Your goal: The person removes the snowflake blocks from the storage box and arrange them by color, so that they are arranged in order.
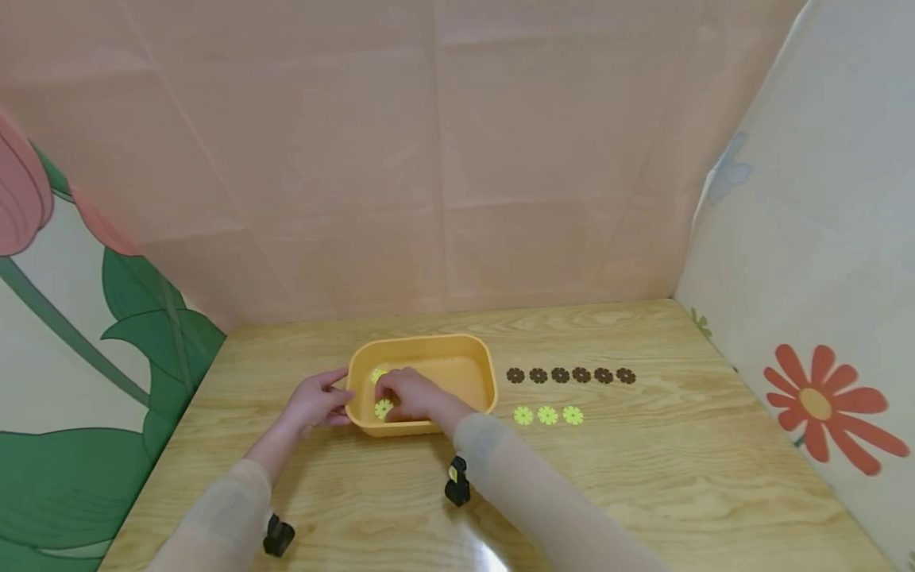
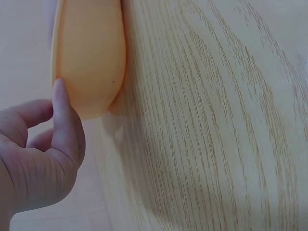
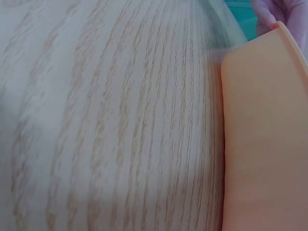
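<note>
Orange tub [image 1: 468,349], shallow, rounded corners, on table [image 1: 643,477]. Left hand [image 1: 314,401] steadying left wall, fingers relaxed. Right hand [image 1: 411,393] inside, grip pinching yellow-green flower disc [image 1: 384,408].

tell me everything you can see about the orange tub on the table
The orange tub is a shallow rectangular bin with rounded corners and a rolled rim, seemingly smooth plastic. It sits upright on the wooden table, left of the rows of flower pieces. The left hand touches its left outer wall; the right hand reaches inside, by two yellow-green flower pieces.
</note>
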Demonstrator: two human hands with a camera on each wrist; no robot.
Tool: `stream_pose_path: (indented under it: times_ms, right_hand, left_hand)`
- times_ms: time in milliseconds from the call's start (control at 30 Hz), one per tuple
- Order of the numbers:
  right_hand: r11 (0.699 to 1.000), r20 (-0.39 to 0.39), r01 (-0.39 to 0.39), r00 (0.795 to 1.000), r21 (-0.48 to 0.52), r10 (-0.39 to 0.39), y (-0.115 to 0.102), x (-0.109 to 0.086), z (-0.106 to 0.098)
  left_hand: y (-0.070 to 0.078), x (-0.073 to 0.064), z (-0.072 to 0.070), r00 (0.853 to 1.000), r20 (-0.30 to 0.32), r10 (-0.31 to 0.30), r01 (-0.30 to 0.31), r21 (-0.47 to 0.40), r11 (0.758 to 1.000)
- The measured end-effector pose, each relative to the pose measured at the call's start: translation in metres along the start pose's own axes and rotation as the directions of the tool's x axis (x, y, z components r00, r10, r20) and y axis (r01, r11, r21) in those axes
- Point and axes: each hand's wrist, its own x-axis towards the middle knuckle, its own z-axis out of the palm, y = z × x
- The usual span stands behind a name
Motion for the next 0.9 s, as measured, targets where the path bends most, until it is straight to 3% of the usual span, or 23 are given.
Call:
stream_pose_path:
  times_ms: [133,400,633,767,900]
  right_hand:
    - [0.999,-0.021,-0.011,1.0,0.047,0.012,-0.001,-0.001,-0.001]
    - [0.989,0.02,-0.125,0.992,0.073,0.124,0.0,-0.008,-0.011]
    - [0.987,-0.062,-0.097,0.993,0.125,0.105,0.009,-0.023,-0.018]
    - [0.981,-0.108,-0.121,0.984,0.155,0.138,0.01,-0.039,-0.033]
    - [0.972,-0.183,-0.095,0.974,0.215,0.136,0.021,-0.065,-0.053]
  left_hand:
    - [0.0,0.0,0.0,1.0,-0.003,-0.002,0.002,-0.003,1.0]
    - [0.001,-0.001,0.0,1.0,-0.013,-0.017,0.017,-0.009,1.0]
    - [0.002,-0.001,0.001,1.0,-0.013,-0.019,0.019,-0.016,1.0]
    - [0.001,-0.002,0.001,1.0,-0.01,-0.024,0.023,-0.014,1.0]
    - [0.0,-0.001,0.001,0.999,-0.016,-0.03,0.03,-0.006,1.0]
